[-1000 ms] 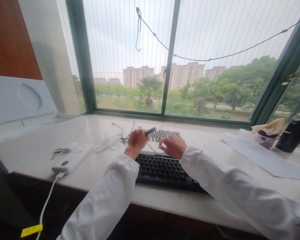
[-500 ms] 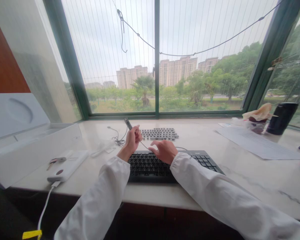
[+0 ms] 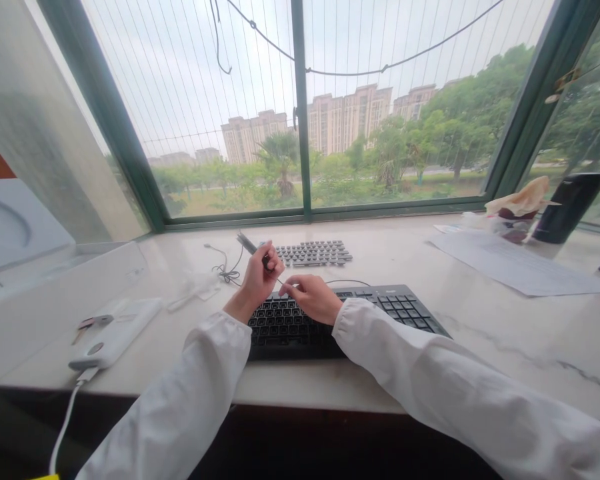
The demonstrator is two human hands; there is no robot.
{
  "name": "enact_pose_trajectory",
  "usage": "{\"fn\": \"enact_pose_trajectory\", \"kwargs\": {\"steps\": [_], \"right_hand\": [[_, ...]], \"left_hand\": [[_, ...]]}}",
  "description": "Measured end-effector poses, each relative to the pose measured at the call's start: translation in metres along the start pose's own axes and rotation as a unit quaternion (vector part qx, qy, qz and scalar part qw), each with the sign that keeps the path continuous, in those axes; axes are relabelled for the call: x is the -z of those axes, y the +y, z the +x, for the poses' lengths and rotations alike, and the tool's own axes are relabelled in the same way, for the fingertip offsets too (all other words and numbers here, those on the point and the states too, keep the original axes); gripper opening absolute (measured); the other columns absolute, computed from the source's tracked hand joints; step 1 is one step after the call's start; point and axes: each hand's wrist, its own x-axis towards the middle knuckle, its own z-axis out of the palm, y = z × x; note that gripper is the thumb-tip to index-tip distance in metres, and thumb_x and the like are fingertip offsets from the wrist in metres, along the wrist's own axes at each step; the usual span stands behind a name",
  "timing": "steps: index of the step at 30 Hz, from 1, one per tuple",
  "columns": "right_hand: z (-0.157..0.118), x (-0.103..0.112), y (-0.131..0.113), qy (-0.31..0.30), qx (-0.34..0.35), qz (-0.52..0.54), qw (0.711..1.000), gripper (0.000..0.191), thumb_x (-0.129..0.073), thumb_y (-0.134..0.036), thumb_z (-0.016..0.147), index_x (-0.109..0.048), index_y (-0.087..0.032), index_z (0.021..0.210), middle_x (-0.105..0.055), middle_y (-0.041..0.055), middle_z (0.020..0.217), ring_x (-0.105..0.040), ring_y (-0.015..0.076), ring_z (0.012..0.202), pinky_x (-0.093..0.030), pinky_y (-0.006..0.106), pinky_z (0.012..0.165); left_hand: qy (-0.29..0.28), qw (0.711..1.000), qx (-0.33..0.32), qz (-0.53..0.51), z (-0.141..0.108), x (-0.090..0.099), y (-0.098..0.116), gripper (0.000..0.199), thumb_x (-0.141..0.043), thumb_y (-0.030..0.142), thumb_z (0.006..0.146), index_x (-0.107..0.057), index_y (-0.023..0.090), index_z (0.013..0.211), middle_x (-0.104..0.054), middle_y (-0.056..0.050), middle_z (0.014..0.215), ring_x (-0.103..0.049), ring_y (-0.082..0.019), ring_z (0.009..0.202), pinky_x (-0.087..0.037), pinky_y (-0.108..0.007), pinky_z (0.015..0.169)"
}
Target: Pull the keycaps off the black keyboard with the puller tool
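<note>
My left hand (image 3: 260, 277) is closed around a slim dark tool (image 3: 249, 245) whose wide end sticks up past the fingers. A thin shaft comes out below the fist and points toward my right hand (image 3: 313, 297). The right fingers are pinched together at the shaft's tip, though the exact contact is too small to make out. Both hands are over a black keyboard (image 3: 285, 337). Its main block looks stripped of keycaps, while the number pad on the right has its keys. Behind the hands, loose keycaps (image 3: 317, 253) lie in rows on the white surface.
A dark coiled cable (image 3: 226, 272) and a crumpled clear plastic bag (image 3: 200, 287) lie left of the hands. Farther left are a white power bank (image 3: 125, 333) with keys on it and a white box (image 3: 70, 287). Paper sheets (image 3: 520, 263) and a black bottle (image 3: 570, 207) stand right.
My right hand has moved left, closer to the left hand, and its fingers have closed at the tool's tip. The tool leans over more to the left. The view has shifted slightly.
</note>
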Motion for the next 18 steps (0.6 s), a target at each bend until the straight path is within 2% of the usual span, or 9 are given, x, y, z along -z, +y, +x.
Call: {"fn": "enact_pose_trajectory", "kwargs": {"steps": [3,6,11,15,18], "right_hand": [[0.0019,0.0003,0.0002,-0.001,-0.007,0.011,1.0,0.03,-0.046,-0.032,0.087,-0.073,-0.02,0.081,-0.056,-0.0027,0.057,-0.046,0.0105,0.056,-0.032,0.022,0.059],[0.0034,0.0005,0.0018,-0.003,-0.011,-0.001,1.0,0.03,-0.046,-0.033,0.087,-0.073,-0.021,0.083,-0.057,-0.0029,0.058,-0.045,0.0103,0.055,-0.032,0.022,0.059],[0.0005,0.0013,0.004,-0.015,-0.007,-0.089,0.996,0.031,-0.048,-0.043,0.087,-0.072,-0.023,0.093,-0.062,-0.0009,0.063,-0.05,0.0118,0.058,-0.033,0.023,0.058],[-0.0024,0.0037,0.0067,-0.007,-0.004,-0.234,0.972,0.031,-0.053,-0.046,0.084,-0.068,-0.026,0.103,-0.068,0.004,0.079,-0.06,0.0179,0.075,-0.038,0.026,0.066],[-0.0021,0.0045,0.0072,-0.024,0.0,-0.291,0.956,0.033,-0.051,-0.05,0.086,-0.068,-0.028,0.104,-0.07,0.006,0.086,-0.063,0.0212,0.083,-0.041,0.029,0.072]], "left_hand": [[0.022,1.0,-0.008,-0.02,0.0012,0.0,-0.002,0.028,-0.065,0.023,0.078,-0.042,0.017,0.064,-0.035,0.007,0.049,-0.038,-0.005,0.043,-0.034,-0.018,0.044],[0.015,0.998,0.006,-0.069,0.0007,0.0005,-0.0008,0.026,-0.066,0.022,0.078,-0.043,0.016,0.066,-0.037,0.007,0.051,-0.042,-0.004,0.045,-0.037,-0.015,0.047],[-0.008,0.995,0.008,-0.099,-0.0019,0.0012,0.0038,0.026,-0.062,0.02,0.081,-0.042,0.016,0.064,-0.026,0.009,0.046,-0.023,-0.002,0.034,-0.02,-0.016,0.034],[0.043,0.997,-0.003,-0.06,-0.0026,0.0,0.0017,0.03,-0.058,0.021,0.081,-0.037,0.018,0.06,-0.02,0.01,0.043,-0.017,-0.003,0.033,-0.015,-0.019,0.033],[0.089,0.996,-0.007,-0.004,-0.0017,-0.0002,-0.0047,0.03,-0.057,0.021,0.079,-0.035,0.018,0.058,-0.019,0.01,0.043,-0.014,-0.003,0.033,-0.012,-0.02,0.033]]}}
